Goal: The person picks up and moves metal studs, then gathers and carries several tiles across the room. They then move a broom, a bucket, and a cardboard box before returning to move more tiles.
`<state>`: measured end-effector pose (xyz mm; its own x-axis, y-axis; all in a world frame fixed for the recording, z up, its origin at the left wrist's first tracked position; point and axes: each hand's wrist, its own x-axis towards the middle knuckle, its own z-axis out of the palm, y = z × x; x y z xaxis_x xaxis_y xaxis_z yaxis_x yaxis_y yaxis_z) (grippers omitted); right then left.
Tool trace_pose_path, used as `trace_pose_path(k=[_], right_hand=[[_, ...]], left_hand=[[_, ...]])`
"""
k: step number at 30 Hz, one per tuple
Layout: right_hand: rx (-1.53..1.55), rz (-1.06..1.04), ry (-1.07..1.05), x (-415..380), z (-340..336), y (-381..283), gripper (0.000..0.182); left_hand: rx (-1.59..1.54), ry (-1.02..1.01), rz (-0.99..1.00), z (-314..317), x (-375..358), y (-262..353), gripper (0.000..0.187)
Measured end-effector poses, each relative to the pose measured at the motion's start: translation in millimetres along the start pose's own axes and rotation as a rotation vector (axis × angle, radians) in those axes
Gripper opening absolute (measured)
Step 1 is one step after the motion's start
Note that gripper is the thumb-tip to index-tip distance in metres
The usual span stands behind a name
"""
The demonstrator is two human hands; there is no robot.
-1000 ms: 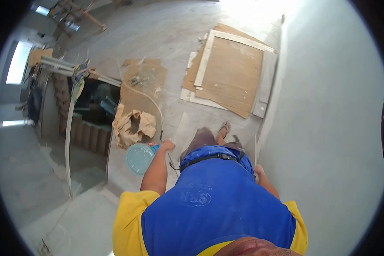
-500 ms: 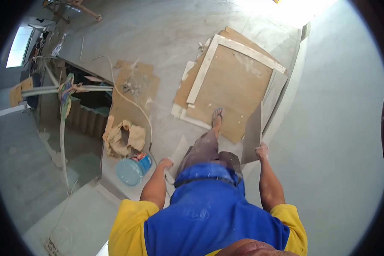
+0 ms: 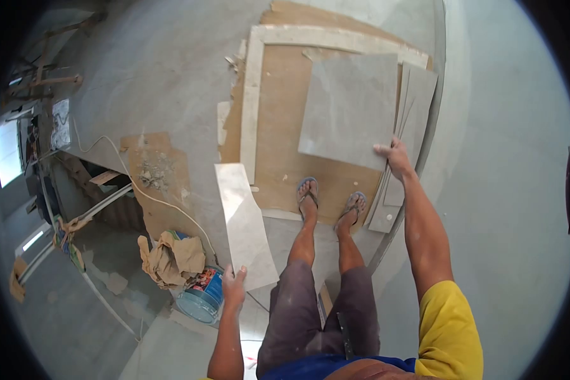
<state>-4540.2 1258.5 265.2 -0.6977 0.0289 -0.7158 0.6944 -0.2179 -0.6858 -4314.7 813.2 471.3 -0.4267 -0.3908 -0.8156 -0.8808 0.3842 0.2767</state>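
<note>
My left hand (image 3: pixel 234 286) is closed on the near end of a long, pale tile strip (image 3: pixel 244 221), thumb on top, and the strip points away from me over the floor. My right hand (image 3: pixel 395 158) grips a large grey tile (image 3: pixel 351 107) by its near right corner. That tile is tilted over a brown cardboard sheet (image 3: pixel 278 126) edged by pale strips (image 3: pixel 253 107). Narrow grey tile pieces (image 3: pixel 417 95) lie along the right side, just past my right hand. My feet in flip-flops stand at the cardboard's near edge.
Left of my left hand stand a blue bucket (image 3: pixel 199 305) and crumpled brown paper (image 3: pixel 174 256). A pale cable (image 3: pixel 161 198) crosses the floor by cardboard with rubble (image 3: pixel 155 172). A stair opening (image 3: pixel 111 206) with a pole barrier lies at left; a wall (image 3: pixel 500 190) rises at right.
The large tile has swung from edge-on beside my right leg to face-up over the cardboard. My left hand has brought the tile strip forward into full view. Both feet now show.
</note>
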Motion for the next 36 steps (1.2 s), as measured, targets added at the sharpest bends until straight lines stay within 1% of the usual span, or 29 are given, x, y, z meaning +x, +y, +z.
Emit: trace_pose_path(k=[2,3,5,6,7,8,10,12,13,15,16,18,19,21,22,24,25,26,27,28,30,31,33,34,35,36], right_hand=[[0.065,0.053,0.008,32.9,-23.2,40.5,0.046],[0.054,0.099,0.032,44.6,-37.1,62.9,0.047],[0.052,0.179,0.065,64.4,-65.9,116.3,0.048],[-0.007,0.197,0.087,72.9,-83.8,145.3,0.050],[-0.066,0.212,0.107,82.6,-96.4,171.9,0.051],[-0.053,0.238,0.114,91.0,-100.0,191.1,0.051],[-0.076,0.168,0.270,101.2,-106.5,226.7,0.059],[-0.008,0.141,0.255,121.7,-114.9,260.3,0.069],[0.001,0.158,0.271,123.5,-113.2,268.4,0.069],[0.010,0.089,0.329,120.6,-106.7,276.4,0.084],[0.018,0.093,0.344,117.3,-103.7,278.0,0.084],[-0.095,0.013,0.374,108.5,-102.8,276.9,0.095],[-0.078,0.007,0.392,109.3,-108.6,282.0,0.095],[-0.316,-0.059,0.304,117.8,-117.2,292.1,0.101],[-0.296,-0.059,0.319,119.0,-120.2,289.5,0.101],[-0.356,0.040,0.260,118.9,-122.6,274.1,0.098],[-0.336,0.048,0.271,114.6,-120.2,270.5,0.098],[-0.402,0.032,0.245,109.6,-115.0,268.4,0.096],[-0.469,0.016,0.221,102.5,-107.8,265.5,0.093],[-0.431,-0.099,0.155,84.1,-94.2,263.6,0.088],[-0.377,-0.255,0.082,19.1,-73.3,249.0,0.079],[-0.352,-0.282,0.072,-19.7,-65.8,239.1,0.075],[-0.161,-0.085,0.157,-79.1,-63.3,278.6,0.071],[0.001,-0.141,0.279,-106.5,-65.0,299.4,0.067],[-0.044,0.008,0.347,-145.4,-70.0,310.5,0.061],[-0.213,0.221,0.374,-186.2,-73.5,353.5,0.057]], left_hand=[[-0.164,0.114,0.058,31.1,4.9,17.2,0.034],[-0.139,0.098,0.029,45.9,4.3,29.1,0.034],[-0.361,0.127,0.068,75.1,11.3,51.0,0.029],[-0.336,0.122,0.047,89.0,18.4,51.4,0.029],[-0.257,0.110,0.108,102.4,26.7,50.6,0.028],[-0.177,0.095,0.169,115.6,35.8,48.0,0.027],[-0.126,0.052,0.167,141.7,55.0,40.4,0.026],[-0.109,-0.020,0.200,169.9,73.8,43.6,0.023],[-0.091,-0.035,0.192,183.4,82.3,48.2,0.023],[-0.081,-0.127,0.236,207.6,92.4,57.8,0.021],[-0.070,-0.140,0.238,220.1,97.6,63.8,0.021],[-0.119,-0.240,0.174,241.7,103.0,76.9,0.021],[-0.102,-0.250,0.190,250.7,104.5,78.7,0.021],[-0.157,-0.293,0.272,267.8,113.1,79.5,0.019],[-0.136,-0.300,0.282,273.2,111.6,84.6,0.019],[-0.098,-0.306,0.326,284.4,108.2,95.5,0.019],[-0.075,-0.312,0.328,289.3,108.0,98.6,0.019],[-0.095,-0.328,0.341,293.1,108.2,102.2,0.021],[-0.116,-0.345,0.354,296.0,107.6,106.0,0.022],[-0.102,-0.349,0.363,300.3,107.5,110.6,0.022],[-0.058,-0.323,0.458,311.4,107.6,121.8,0.021],[-0.047,-0.332,0.464,314.8,108.9,126.4,0.021],[0.052,-0.353,0.467,324.6,120.5,134.1,0.022],[0.099,-0.328,0.535,336.7,130.4,137.8,0.025],[0.146,-0.304,0.605,351.7,143.4,140.4,0.028],[0.177,-0.271,0.616,367.5,158.5,143.4,0.031]])
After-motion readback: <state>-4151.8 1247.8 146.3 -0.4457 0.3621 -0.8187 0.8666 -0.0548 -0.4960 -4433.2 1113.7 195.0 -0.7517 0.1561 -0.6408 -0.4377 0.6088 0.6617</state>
